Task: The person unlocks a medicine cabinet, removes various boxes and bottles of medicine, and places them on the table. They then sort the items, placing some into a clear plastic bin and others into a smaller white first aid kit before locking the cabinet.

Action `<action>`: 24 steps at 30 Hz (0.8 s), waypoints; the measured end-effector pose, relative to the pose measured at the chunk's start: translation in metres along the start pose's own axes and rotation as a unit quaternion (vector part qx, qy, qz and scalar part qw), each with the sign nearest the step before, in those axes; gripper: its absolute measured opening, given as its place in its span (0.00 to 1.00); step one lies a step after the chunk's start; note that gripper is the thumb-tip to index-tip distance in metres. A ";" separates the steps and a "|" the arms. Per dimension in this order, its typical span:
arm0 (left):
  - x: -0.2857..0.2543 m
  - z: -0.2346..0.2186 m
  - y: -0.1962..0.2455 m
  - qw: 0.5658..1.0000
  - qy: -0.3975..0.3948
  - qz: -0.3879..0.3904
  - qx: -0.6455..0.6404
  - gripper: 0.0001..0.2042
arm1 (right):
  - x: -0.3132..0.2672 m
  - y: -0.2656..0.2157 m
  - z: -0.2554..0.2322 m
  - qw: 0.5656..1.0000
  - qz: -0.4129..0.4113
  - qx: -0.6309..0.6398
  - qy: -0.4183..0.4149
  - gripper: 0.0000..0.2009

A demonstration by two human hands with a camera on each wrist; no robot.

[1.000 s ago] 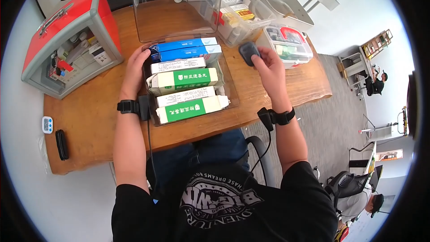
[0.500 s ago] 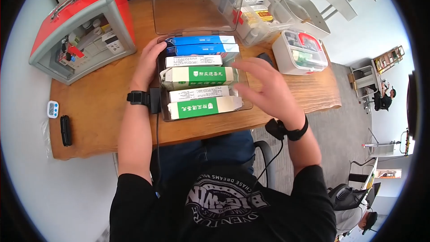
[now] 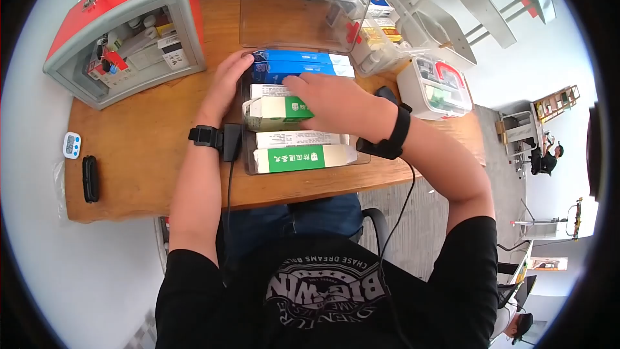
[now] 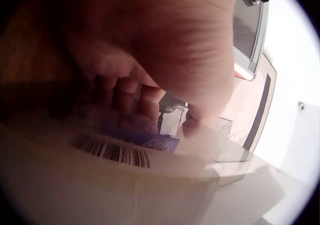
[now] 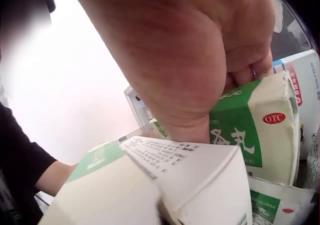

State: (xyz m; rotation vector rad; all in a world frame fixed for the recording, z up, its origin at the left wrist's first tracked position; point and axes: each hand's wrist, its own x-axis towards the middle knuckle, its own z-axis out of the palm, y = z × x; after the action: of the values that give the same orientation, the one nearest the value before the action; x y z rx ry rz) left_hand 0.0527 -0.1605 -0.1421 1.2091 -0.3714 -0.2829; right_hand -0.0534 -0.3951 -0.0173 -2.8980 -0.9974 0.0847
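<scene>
A clear plastic box (image 3: pixel 247 160) holds several medicine cartons, its lid (image 3: pixel 278 22) raised at the back. My left hand (image 3: pixel 223 87) holds the box's left side, thumb at the rim by the blue cartons (image 3: pixel 303 57). In the left wrist view, its fingers show partly through the clear wall. My right hand (image 3: pixel 342 105) reaches over the middle and grips a green-and-cream medicine carton (image 5: pixel 272 130), thumb on the near side and fingers on the far side. Nearer me lie a white printed carton (image 5: pixel 200 175) and another green-and-white carton (image 3: pixel 297 159).
A red-and-grey first-aid cabinet (image 3: pixel 123 39) stands at the left. Behind on the right are an open clear bin (image 3: pixel 387 48) of medicines and a white case (image 3: pixel 420 100). A dark object (image 3: pixel 385 94) lies beside it. A timer (image 3: pixel 72 145) and black case (image 3: pixel 90 179) lie far left.
The right hand has put the dark object down on the table by the white case, then moved left over the plastic box onto the middle green-and-cream carton. The left hand stays at the box's side.
</scene>
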 end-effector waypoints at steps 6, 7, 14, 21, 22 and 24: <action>-0.001 0.004 0.005 1.000 -0.020 0.012 -0.019 0.20 | -0.036 0.000 -0.030 0.991 0.034 0.078 0.102 0.28; -0.002 0.004 0.005 1.000 -0.024 0.014 -0.008 0.20 | -0.046 -0.002 -0.038 0.982 0.056 0.112 0.141 0.28; -0.002 0.002 0.002 1.000 -0.012 0.016 -0.020 0.19 | -0.083 -0.003 -0.055 0.940 0.150 0.237 0.193 0.34; -0.003 0.005 0.000 0.999 0.000 0.012 -0.051 0.18 | -0.161 -0.006 -0.082 0.843 0.220 0.295 0.391 0.34; -0.002 0.004 -0.002 0.998 0.005 0.011 -0.055 0.19 | -0.172 -0.001 -0.077 0.833 0.259 0.294 0.390 0.34; -0.001 0.001 -0.003 0.999 0.005 0.007 -0.053 0.19 | -0.189 0.012 -0.054 0.793 0.327 0.333 0.391 0.32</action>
State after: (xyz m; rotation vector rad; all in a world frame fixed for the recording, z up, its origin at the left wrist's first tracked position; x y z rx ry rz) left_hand 0.0515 -0.1618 -0.1453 1.1030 -0.3523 -0.2816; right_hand -0.1906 -0.5244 0.0405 -2.0985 0.1840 -0.5572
